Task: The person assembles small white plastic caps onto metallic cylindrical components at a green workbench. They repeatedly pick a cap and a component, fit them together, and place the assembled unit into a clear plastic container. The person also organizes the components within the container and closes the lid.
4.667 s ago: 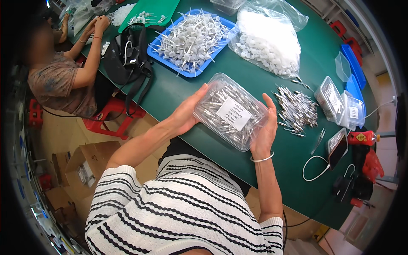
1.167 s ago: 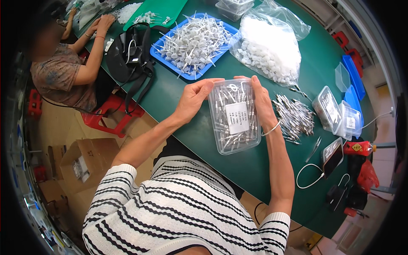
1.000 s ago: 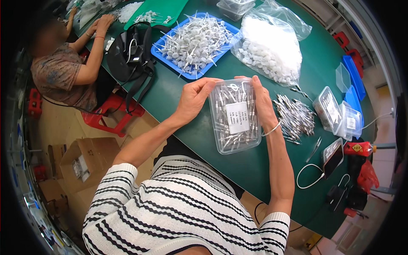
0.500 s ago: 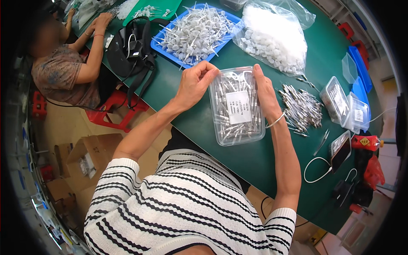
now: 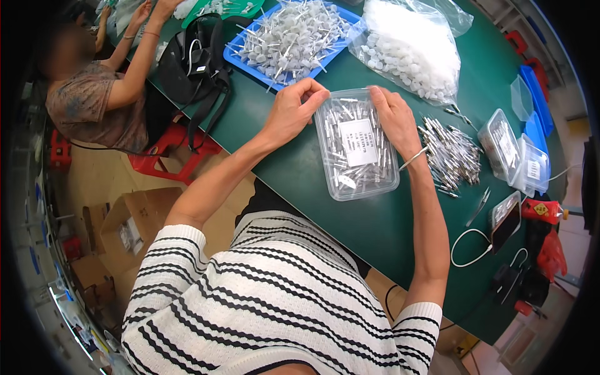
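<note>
A clear rectangular plastic box (image 5: 344,172) with a white label holds many thin metal-and-white parts, its far end toward the back of the table. My left hand (image 5: 292,114) pinches at the box's far left corner with thumb and bent fingers. Along the far right side lies my right hand (image 5: 395,120), thumb on top at the corner and fingers wrapped down the edge. Just right of that hand, a loose pile of slim metal parts (image 5: 449,153) is spread on the green table (image 5: 300,172).
Behind the box are a blue tray (image 5: 247,64) heaped with white-capped parts and a clear bag (image 5: 412,53) of white pieces. Tweezers (image 5: 479,206), a phone (image 5: 505,228) and more boxes (image 5: 500,147) lie right. A black bag (image 5: 190,59) and a seated person (image 5: 94,103) are left.
The box and both hands sit slightly farther right and up in the picture, as the view has shifted. My hands keep their hold on its far end. The other person's hands have risen.
</note>
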`<state>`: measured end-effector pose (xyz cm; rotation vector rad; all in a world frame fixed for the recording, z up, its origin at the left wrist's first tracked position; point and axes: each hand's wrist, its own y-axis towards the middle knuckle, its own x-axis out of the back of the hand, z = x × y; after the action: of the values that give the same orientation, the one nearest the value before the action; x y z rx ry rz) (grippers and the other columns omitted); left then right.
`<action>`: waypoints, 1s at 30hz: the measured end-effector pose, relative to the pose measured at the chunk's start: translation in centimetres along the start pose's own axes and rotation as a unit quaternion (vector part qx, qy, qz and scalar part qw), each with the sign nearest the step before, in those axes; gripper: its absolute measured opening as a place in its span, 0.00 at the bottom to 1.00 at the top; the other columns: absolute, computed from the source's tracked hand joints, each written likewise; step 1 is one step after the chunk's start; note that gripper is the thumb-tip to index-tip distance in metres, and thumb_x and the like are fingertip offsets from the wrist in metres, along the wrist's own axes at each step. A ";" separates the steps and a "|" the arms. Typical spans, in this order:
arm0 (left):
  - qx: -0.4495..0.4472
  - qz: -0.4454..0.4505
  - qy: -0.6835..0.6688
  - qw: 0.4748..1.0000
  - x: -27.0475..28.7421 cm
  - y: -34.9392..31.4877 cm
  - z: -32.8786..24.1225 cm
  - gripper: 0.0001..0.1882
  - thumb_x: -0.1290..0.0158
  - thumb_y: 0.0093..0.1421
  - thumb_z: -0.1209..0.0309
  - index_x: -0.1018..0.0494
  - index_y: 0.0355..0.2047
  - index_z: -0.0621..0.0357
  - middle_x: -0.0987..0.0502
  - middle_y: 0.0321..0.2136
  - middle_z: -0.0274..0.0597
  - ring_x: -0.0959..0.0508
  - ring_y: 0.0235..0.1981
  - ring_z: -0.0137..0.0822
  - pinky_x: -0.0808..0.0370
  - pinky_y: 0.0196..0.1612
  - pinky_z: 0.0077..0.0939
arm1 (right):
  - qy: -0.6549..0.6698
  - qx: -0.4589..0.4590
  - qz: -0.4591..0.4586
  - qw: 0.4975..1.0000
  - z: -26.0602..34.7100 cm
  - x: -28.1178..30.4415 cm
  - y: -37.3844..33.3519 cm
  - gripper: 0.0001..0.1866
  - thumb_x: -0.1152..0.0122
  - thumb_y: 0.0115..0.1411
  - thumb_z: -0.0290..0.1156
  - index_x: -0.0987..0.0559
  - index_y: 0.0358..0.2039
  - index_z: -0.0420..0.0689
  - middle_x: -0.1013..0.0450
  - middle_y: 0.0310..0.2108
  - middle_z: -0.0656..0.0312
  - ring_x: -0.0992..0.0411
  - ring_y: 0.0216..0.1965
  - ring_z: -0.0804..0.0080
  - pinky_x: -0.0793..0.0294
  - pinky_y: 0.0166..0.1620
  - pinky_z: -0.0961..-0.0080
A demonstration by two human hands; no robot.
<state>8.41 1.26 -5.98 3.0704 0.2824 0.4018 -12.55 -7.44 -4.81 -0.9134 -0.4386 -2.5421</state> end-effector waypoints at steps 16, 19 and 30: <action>-0.068 -0.068 -0.040 0.995 -2.8 -0.3 1.4 0.12 0.55 0.69 0.68 0.26 0.43 0.62 0.25 0.32 0.30 0.31 0.32 0.19 0.33 0.37 0.16 | 0.200 -0.002 0.030 0.979 -0.5 -0.7 -3.0 0.26 0.56 0.70 0.36 0.40 0.65 0.42 0.39 0.64 0.46 0.41 0.65 0.55 0.45 0.64 0.69; -0.074 -0.056 -0.018 0.996 -2.6 0.1 1.5 0.11 0.54 0.68 0.69 0.26 0.44 0.62 0.24 0.33 0.31 0.30 0.33 0.20 0.33 0.38 0.16 | 0.170 0.020 0.010 0.985 -0.7 -0.8 -2.9 0.26 0.55 0.69 0.37 0.40 0.65 0.42 0.39 0.63 0.46 0.41 0.64 0.54 0.44 0.64 0.68; -0.119 -0.072 0.044 0.989 -1.8 -0.2 0.3 0.10 0.51 0.64 0.72 0.26 0.43 0.62 0.21 0.34 0.37 0.25 0.36 0.26 0.28 0.40 0.22 | -0.095 0.180 0.038 0.978 7.3 2.7 -11.8 0.45 0.23 0.37 0.36 0.31 0.60 0.53 0.41 0.61 0.49 0.45 0.63 0.47 0.46 0.63 0.51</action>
<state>6.74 1.16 -6.72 2.7838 0.4222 0.5235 -16.12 5.13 0.50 -1.0100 -0.8706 -2.2139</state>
